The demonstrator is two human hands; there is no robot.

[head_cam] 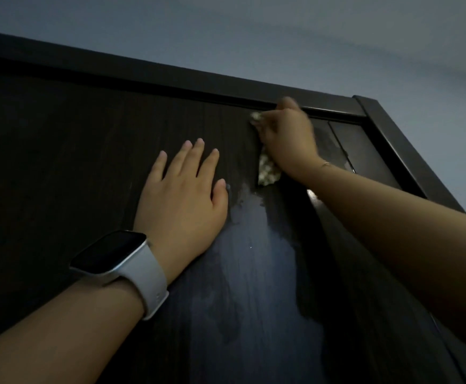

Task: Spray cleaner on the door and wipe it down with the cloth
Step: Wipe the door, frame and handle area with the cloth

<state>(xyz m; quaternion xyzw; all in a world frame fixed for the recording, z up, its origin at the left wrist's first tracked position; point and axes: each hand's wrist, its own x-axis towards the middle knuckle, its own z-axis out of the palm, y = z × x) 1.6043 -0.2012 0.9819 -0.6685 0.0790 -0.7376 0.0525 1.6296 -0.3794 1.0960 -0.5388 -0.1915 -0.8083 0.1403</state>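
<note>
A dark wood-grain door (87, 162) fills the view from low and close, its top edge meeting the door frame (171, 76) under a pale grey wall (254, 29). The wiping step of the job appears to be in hand: a broad wet sheen (254, 259) runs down the panel's middle, from between the two hands toward the near edge of the view, which suggests the cleaner is already on the surface. No spray bottle is in view.

The person's left hand (183, 189) lies flat on the door, fingers straight and slightly spread, seemingly bracing the panel; a white-strapped smartwatch (115, 256) sits on that wrist. To the right and farther up, the right hand (286, 134) is curled round a pale, speckled cloth (268, 170), pressing it to the door just under the top edge. Bits of the cloth show above the knuckles and below the heel of the hand; the rest is hidden. A thin bracelet (326, 164) circles the right wrist.

Judged from the streaks, the far right corner and the dry-looking left part of the panel are still to be covered. The next move likely calls for steady pressure and a sweep of the cloth along the top, then downward through the wet patch before it dries.
</note>
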